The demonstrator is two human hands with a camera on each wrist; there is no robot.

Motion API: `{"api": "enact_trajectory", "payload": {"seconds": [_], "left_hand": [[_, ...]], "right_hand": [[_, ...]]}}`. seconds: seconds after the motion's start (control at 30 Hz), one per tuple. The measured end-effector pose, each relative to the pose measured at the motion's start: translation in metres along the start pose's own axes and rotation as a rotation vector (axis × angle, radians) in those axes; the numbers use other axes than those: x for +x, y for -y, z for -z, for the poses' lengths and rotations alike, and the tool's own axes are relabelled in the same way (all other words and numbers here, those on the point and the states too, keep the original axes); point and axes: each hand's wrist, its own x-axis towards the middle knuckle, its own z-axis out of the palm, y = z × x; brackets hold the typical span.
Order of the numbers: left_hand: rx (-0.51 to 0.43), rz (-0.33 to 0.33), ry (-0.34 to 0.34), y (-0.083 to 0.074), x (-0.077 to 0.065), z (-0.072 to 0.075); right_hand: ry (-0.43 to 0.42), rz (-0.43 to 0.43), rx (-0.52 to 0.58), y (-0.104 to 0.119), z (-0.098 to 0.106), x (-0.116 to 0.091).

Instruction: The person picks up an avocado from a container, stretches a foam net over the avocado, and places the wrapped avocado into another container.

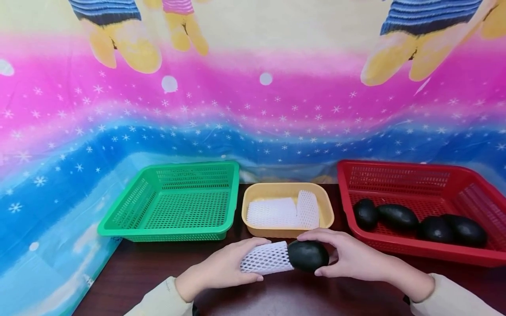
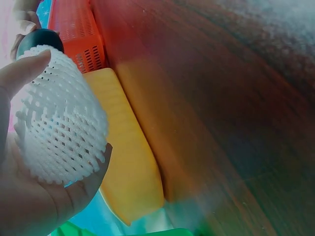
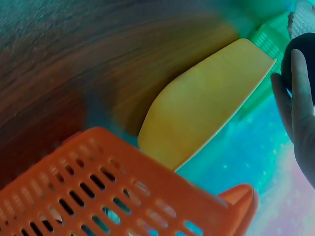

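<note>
In my left hand (image 1: 227, 265) I grip a white foam net sleeve (image 1: 265, 258), thumb on one side and fingers on the other. My right hand (image 1: 349, 256) holds a dark avocado (image 1: 308, 256) between thumb and fingers. The avocado's left end meets the sleeve's opening, and most of the fruit shows outside the net. Seen from the left wrist, the sleeve (image 2: 61, 118) bulges wide near the palm, with the dark avocado (image 2: 42, 39) at its far end. The right wrist view shows fingers (image 3: 300, 78) laid along the avocado.
A yellow tub (image 1: 288, 232) with more white net sleeves (image 1: 272, 212) stands just behind my hands. To the left is a green basket (image 1: 166, 237). A red basket (image 1: 427, 250) on the right holds several dark avocados (image 1: 397, 216). A printed cloth (image 1: 253, 101) hangs behind.
</note>
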Motion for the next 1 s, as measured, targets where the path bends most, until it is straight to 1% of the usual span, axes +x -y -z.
{"api": "enact_trajectory", "payload": {"seconds": [0.1, 0.2, 0.3, 0.43, 0.53, 0.67, 0.87, 1.0], "left_hand": [[0.034, -0.01, -0.003, -0.001, 0.001, 0.0], [0.056, -0.019, -0.013, -0.001, 0.001, -0.001], [0.057, -0.023, -0.026, -0.001, 0.001, -0.003], [0.05, -0.021, -0.042, -0.003, 0.001, -0.004], [0.063, -0.029, -0.044, -0.005, 0.002, -0.004], [0.079, -0.049, -0.036, -0.007, 0.004, -0.006], [0.078, -0.069, -0.033, -0.01, 0.004, -0.009], [0.103, -0.069, -0.041, -0.012, 0.004, -0.009]], "right_hand": [[0.018, -0.012, 0.031, -0.001, -0.003, 0.002], [0.02, -0.005, 0.046, -0.002, -0.007, 0.005], [0.013, -0.001, 0.061, -0.005, -0.013, 0.008], [-0.001, -0.019, 0.105, -0.006, -0.021, 0.011], [-0.009, -0.004, 0.133, -0.004, -0.027, 0.012], [-0.007, 0.043, 0.132, 0.0, -0.034, 0.01], [-0.035, 0.1, 0.061, 0.005, -0.039, 0.01], [-0.06, 0.105, 0.068, 0.006, -0.039, 0.01]]}}
